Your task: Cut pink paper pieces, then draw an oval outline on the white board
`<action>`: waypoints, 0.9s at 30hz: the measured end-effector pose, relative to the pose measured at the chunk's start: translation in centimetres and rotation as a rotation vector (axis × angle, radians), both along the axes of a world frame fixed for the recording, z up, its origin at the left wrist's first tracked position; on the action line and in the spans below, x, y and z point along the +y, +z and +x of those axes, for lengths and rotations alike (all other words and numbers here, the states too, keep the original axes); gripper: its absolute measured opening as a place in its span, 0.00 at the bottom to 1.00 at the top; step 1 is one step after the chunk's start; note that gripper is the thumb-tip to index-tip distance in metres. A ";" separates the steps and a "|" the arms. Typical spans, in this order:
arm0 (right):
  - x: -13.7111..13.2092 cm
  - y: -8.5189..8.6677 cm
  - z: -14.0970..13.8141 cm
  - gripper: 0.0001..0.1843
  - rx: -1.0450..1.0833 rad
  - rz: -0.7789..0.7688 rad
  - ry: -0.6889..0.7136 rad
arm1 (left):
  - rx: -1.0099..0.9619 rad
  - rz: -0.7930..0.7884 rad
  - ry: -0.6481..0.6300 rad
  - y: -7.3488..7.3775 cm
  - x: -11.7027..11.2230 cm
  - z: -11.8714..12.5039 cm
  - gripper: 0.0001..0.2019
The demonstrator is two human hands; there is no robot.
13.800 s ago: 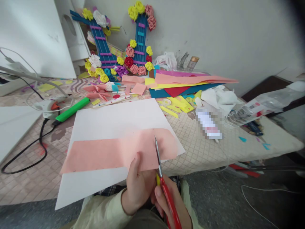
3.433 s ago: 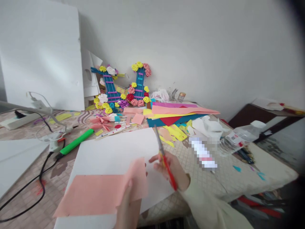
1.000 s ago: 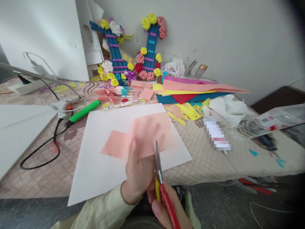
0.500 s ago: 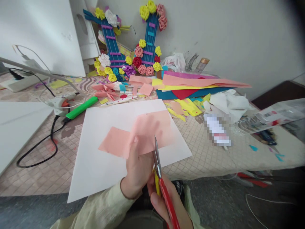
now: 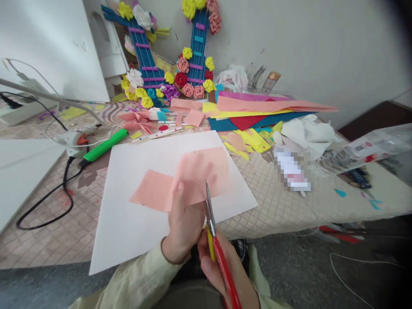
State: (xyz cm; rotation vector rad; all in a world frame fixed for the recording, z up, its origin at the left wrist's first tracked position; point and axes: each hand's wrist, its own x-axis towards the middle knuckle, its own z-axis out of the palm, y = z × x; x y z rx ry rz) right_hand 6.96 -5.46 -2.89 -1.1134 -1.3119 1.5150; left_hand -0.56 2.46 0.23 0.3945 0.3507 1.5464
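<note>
My left hand [image 5: 183,223] pinches the near edge of a folded pink paper strip [image 5: 193,174], thumb on top, holding it above a large white sheet [image 5: 135,223] on the table. My right hand [image 5: 225,274] grips red-handled scissors [image 5: 215,240] with yellow inner grips. The blades point away from me, and their tip meets the strip's near edge just right of my left thumb. The strip's left end [image 5: 149,193] rests on the white sheet.
A green marker [image 5: 103,145], a glue gun [image 5: 74,139] with black cable, coloured paper sheets [image 5: 257,113], yellow scraps [image 5: 251,141] and crumpled white paper [image 5: 305,131] lie beyond. Two blue flower-decorated shapes [image 5: 193,56] lean against the wall. A plastic bottle [image 5: 370,148] lies right.
Since the oldest frame the long strip has been folded over into a shorter double layer. Over the last second the scissor tip has come up to the strip's near edge; the hands barely shifted.
</note>
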 end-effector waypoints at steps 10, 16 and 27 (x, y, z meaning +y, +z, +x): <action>0.1 -0.1 0.0 0.14 0.004 -0.029 -0.001 | 0.097 -0.058 0.022 0.1 -0.1 -0.2 0.20; 0.2 0.4 0.0 0.14 -0.016 -0.017 0.004 | 0.079 -0.045 0.021 0.1 -0.1 -0.1 0.20; 0.1 0.4 -0.2 0.16 -0.022 -0.029 -0.016 | 0.068 -0.106 0.022 -0.1 -0.3 -0.3 0.19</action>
